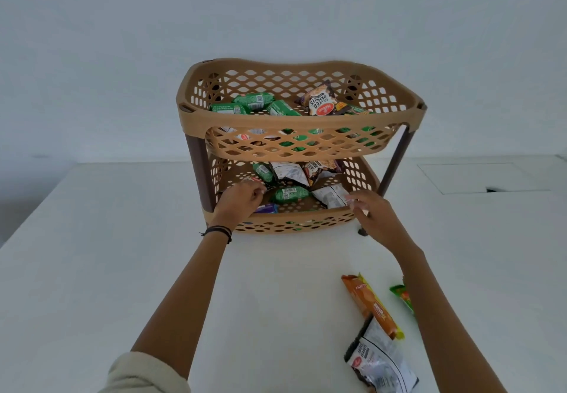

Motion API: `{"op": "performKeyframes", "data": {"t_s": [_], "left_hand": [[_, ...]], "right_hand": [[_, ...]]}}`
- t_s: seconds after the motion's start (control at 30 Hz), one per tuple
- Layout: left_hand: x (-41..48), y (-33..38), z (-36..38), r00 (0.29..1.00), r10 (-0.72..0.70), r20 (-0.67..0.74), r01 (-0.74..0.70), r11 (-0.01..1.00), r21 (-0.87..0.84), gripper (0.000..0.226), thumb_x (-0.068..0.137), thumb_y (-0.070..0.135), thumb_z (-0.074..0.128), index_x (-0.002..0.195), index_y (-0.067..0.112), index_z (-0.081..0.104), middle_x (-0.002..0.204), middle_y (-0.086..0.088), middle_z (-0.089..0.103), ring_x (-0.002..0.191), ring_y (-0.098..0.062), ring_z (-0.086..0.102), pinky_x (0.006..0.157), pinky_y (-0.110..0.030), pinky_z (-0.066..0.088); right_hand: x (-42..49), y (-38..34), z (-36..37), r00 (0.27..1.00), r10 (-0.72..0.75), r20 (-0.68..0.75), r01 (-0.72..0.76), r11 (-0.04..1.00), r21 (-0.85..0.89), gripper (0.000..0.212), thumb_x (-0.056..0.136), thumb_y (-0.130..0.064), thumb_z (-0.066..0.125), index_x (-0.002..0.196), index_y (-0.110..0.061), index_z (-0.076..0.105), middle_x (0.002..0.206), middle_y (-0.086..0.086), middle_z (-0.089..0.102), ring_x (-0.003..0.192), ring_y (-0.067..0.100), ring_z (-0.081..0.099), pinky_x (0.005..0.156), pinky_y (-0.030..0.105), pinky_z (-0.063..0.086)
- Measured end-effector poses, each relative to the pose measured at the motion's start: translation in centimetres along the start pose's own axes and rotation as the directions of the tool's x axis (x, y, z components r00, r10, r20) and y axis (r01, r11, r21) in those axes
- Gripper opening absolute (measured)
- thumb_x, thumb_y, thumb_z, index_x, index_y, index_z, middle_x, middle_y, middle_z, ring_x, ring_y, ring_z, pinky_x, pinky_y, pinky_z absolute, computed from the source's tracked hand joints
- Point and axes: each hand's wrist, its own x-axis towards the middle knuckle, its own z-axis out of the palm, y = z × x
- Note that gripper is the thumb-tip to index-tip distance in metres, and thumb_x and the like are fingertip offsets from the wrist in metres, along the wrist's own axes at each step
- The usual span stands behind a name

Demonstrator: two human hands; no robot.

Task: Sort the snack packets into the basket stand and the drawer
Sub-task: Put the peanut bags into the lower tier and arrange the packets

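A tan two-tier basket stand [306,121] with brown legs stands on the white table. Its upper basket holds green packets [254,101] and a salted peanuts packet [320,101]. The lower basket [294,227] holds green packets [290,193] and white-backed packets [333,196]. My left hand [237,205] reaches over the lower basket's front left rim with its fingers curled; what they hold is hidden. My right hand [372,214] is at the front right rim, fingers loosely apart, fingertips by the corner of the white-backed packet.
On the table near me lie an orange biscuit packet [371,303], a black-and-white peanut packet [380,359] and a green packet [402,296] partly behind my right forearm. A flush rectangular panel [478,177] is set into the tabletop at the right. A plain wall stands behind.
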Motion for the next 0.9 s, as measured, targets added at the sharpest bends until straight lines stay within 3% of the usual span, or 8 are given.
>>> {"op": "performKeyframes", "data": {"t_s": [0.17, 0.27, 0.37, 0.43, 0.5, 0.57, 0.7, 0.9], "left_hand": [[-1.6, 0.4, 0.5, 0.999, -0.012, -0.048, 0.01, 0.999, -0.039, 0.024, 0.094, 0.026, 0.049, 0.112, 0.024, 0.063, 0.09, 0.004, 0.067, 0.076, -0.012, 0.061, 0.054, -0.024, 0.045], [-3.3, 1.1, 1.4, 0.995, 0.037, -0.095, -0.038, 0.999, -0.013, 0.023, 0.095, 0.026, 0.048, 0.112, 0.025, 0.063, 0.089, 0.012, 0.062, 0.071, -0.004, 0.054, 0.049, -0.016, 0.035], [-4.8, 1.6, 2.5, 0.984, 0.153, -0.086, -0.165, 0.975, -0.15, 0.024, 0.094, 0.023, 0.047, 0.112, 0.023, 0.064, 0.106, 0.005, 0.067, 0.088, -0.008, 0.061, 0.071, -0.029, 0.052], [-5.9, 1.7, 3.3, 0.964, 0.26, -0.063, -0.266, 0.957, -0.116, 0.032, 0.092, 0.028, 0.041, 0.117, 0.024, 0.06, 0.119, 0.005, 0.063, 0.11, -0.013, 0.057, 0.096, -0.041, 0.046], [-7.2, 2.3, 4.1, 0.925, 0.379, -0.02, -0.38, 0.925, -0.023, 0.039, 0.091, 0.028, 0.035, 0.124, 0.024, 0.056, 0.134, 0.006, 0.054, 0.127, -0.014, 0.043, 0.111, -0.039, 0.03], [-8.8, 3.1, 5.1, 0.873, 0.482, 0.077, -0.485, 0.875, 0.019, 0.041, 0.093, 0.024, 0.033, 0.129, 0.022, 0.051, 0.143, 0.005, 0.045, 0.135, -0.013, 0.033, 0.113, -0.033, 0.021], [-11.2, 2.8, 8.2, 0.805, 0.525, 0.278, -0.549, 0.835, 0.013, 0.041, 0.095, 0.026, 0.031, 0.134, 0.027, 0.044, 0.149, 0.006, 0.036, 0.139, -0.011, 0.026, 0.114, -0.026, 0.017], [-13.3, -1.1, 10.0, 0.854, 0.37, 0.366, -0.397, 0.918, -0.003, 0.053, 0.094, 0.05, 0.017, 0.135, 0.028, 0.044, 0.148, 0.008, 0.036, 0.136, -0.007, 0.028, 0.115, -0.03, 0.026]], "right_hand": [[-5.3, 1.4, -0.8, 0.995, 0.099, 0.007, -0.099, 0.994, 0.053, 0.025, 0.089, 0.001, 0.053, 0.111, -0.006, 0.063, 0.106, 0.009, 0.065, 0.086, 0.016, 0.061, 0.071, 0.005, 0.045], [-7.8, 2.2, -0.9, 0.974, 0.193, 0.115, -0.204, 0.975, 0.089, 0.022, 0.091, -0.002, 0.052, 0.107, -0.01, 0.064, 0.102, 0.009, 0.066, 0.083, 0.019, 0.064, 0.067, 0.002, 0.046], [-10.0, 2.8, -1.1, 0.949, 0.274, 0.158, -0.296, 0.946, 0.134, 0.025, 0.091, -0.001, 0.05, 0.107, -0.013, 0.063, 0.095, 0.006, 0.066, 0.083, 0.022, 0.065, 0.071, 0.019, 0.053], [-11.3, 3.3, -1.5, 0.939, 0.318, 0.128, -0.336, 0.926, 0.17, 0.028, 0.089, 0.003, 0.047, 0.102, -0.017, 0.063, 0.089, 0.001, 0.065, 0.08, 0.023, 0.063, 0.07, 0.031, 0.055], [-12.4, 3.7, -1.7, 0.933, 0.348, 0.092, -0.359, 0.917, 0.175, 0.027, 0.09, 0.001, 0.049, 0.098, -0.02, 0.062, 0.086, -0.002, 0.063, 0.076, 0.02, 0.061, 0.064, 0.015, 0.05], [-13.3, 4.1, -1.8, 0.928, 0.365, 0.082, -0.373, 0.913, 0.163, 0.023, 0.089, 0.0, 0.053, 0.098, -0.019, 0.061, 0.086, 0.001, 0.064, 0.075, 0.019, 0.061, 0.062, 0.005, 0.046], [-14.7, 4.7, -1.2, 0.9, 0.385, 0.204, -0.4, 0.916, 0.035, 0.022, 0.087, -0.014, 0.061, 0.107, -0.022, 0.058, 0.096, 0.006, 0.064, 0.086, 0.019, 0.061, 0.067, 0.006, 0.041], [-15.0, 4.5, 1.1, 0.801, 0.481, 0.358, -0.453, 0.876, -0.163, 0.055, 0.086, -0.032, 0.061, 0.135, -0.025, 0.038, 0.099, -0.001, 0.056, 0.078, 0.01, 0.059, 0.059, 0.02, 0.052]]}}
